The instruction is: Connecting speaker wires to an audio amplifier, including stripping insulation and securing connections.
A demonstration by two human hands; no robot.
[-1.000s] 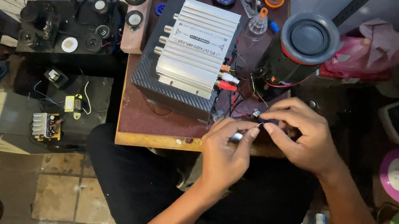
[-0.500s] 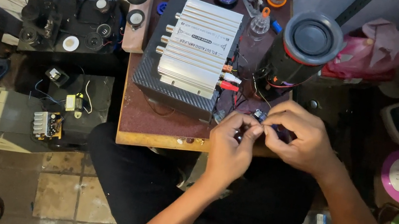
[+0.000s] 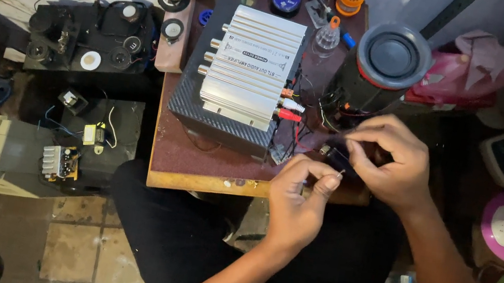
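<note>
Seen from above, a person sits at a small brown table (image 3: 206,168) crowded with electronics. The right hand (image 3: 394,160) grips a small dark part (image 3: 335,158) at the table's near edge, fingers curled tight around it. The left hand (image 3: 301,195) pinches a thin wire end (image 3: 341,173) against that part, seemingly joining the two; the next move calls for fine, steady fingertips. A silver amplifier (image 3: 247,68) lies just behind. Compared with half a second ago, the hands sit slightly further apart.
</note>
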